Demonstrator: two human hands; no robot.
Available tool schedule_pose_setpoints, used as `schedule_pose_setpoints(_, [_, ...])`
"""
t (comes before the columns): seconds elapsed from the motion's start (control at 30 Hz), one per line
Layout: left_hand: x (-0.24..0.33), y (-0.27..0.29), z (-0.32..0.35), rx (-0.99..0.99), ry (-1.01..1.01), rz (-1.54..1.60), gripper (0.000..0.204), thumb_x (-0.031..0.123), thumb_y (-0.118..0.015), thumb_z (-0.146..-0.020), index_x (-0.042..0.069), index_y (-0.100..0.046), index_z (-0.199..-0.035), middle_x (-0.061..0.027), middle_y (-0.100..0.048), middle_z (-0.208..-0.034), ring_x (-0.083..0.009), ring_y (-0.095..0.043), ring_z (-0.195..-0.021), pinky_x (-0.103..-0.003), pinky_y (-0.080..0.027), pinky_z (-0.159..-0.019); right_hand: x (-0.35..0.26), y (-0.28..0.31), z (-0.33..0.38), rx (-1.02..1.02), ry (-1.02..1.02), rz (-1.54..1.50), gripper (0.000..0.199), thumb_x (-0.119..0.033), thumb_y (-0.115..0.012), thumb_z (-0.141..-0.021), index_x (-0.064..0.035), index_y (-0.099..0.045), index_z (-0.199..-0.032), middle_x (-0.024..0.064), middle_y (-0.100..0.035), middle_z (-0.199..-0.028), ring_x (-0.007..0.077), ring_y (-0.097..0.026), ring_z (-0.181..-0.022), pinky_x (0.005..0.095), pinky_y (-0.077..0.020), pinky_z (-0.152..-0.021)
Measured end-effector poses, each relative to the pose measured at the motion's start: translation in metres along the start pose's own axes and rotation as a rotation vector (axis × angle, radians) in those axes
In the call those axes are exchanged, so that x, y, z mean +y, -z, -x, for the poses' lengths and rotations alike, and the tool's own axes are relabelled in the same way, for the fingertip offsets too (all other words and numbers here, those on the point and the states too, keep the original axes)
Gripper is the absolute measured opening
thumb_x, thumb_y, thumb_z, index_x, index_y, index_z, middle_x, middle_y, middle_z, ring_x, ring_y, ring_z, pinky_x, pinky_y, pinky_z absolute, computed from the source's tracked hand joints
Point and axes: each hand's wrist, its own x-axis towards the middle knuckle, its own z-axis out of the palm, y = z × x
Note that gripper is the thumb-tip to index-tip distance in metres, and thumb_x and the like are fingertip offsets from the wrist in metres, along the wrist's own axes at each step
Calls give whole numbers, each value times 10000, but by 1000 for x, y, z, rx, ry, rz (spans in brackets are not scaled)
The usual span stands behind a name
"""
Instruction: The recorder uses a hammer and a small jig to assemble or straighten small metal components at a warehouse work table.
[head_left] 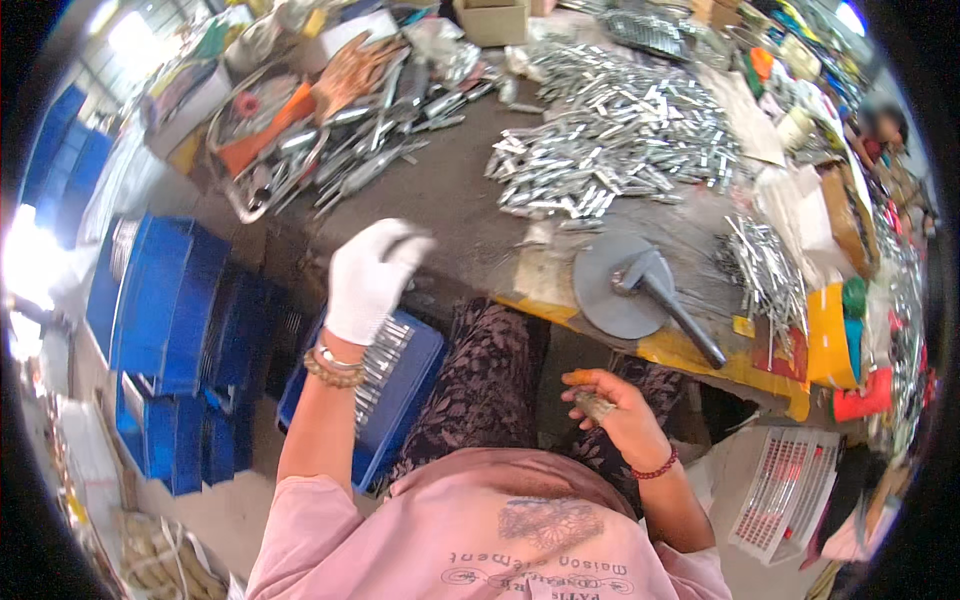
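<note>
My left hand (pixel 366 282), in a white glove, hangs over the near left edge of the workbench. Its fingertips are blurred, but thumb and fingers look apart with nothing visible between them. Below it, a blue tray (pixel 403 398) beside my left leg carries a row of silvery metal rods, partly hidden by my forearm. My right hand (pixel 622 415) is bare, with an orange covering on one fingertip, and sits above my right thigh. Its fingers curl around a small greyish thing (pixel 594 404) that I cannot make out.
A large pile of short metal parts (pixel 610 135) covers the bench's far middle. Near the front edge stands a grey disc with a handle (pixel 622 285). Thin rods (pixel 765 265) lie at right, hand tools (pixel 370 140) at left. Blue bins (pixel 165 300) stack at left; a white basket (pixel 785 490) stands lower right.
</note>
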Motion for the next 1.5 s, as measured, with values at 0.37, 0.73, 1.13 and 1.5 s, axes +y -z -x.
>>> schedule_pose_setpoints(0.37, [22,-102,-80,-223,-259,-277,325,213,-741,-960,29,-725,-1227,-185,-738,-1233,-386,-697,-1166,-429,-558,-1014,-53,22,49,191,139,51,307,-45,-694,-1047,-37,-702,-1354,28,-758,-1139,96,-675,-958,272,-561,-850])
schedule_pose_setpoints(0.73, [79,-39,-56,-319,-112,-71,174,22,-734,-914,-18,-741,-1083,-157,-738,-1049,-273,-718,-990,-351,-537,-918,-71,150,64,1227,397,1127,278,-83,-802,-855,-115,-727,-1121,117,-740,-1088,361,-730,-1016,469,-586,-858])
schedule_pose_setpoints(1.13, [88,-76,-38,-467,-358,-25,226,36,-741,-859,18,-746,-1084,-173,-717,-1023,-389,-699,-985,-442,-564,-890,-70,163,78,1190,57,1217,423,-88,-821,-833,-81,-646,-1218,193,-748,-1105,408,-742,-1045,518,-589,-877])
schedule_pose_setpoints(1.5, [109,-115,-22,-502,-506,39,283,146,-843,-846,116,-797,-1124,-95,-765,-1020,-319,-711,-959,-419,-564,-886,-86,65,25,468,570,34,135,45,-725,-974,-7,-688,-1094,32,-729,-987,119,-750,-886,251,-593,-707])
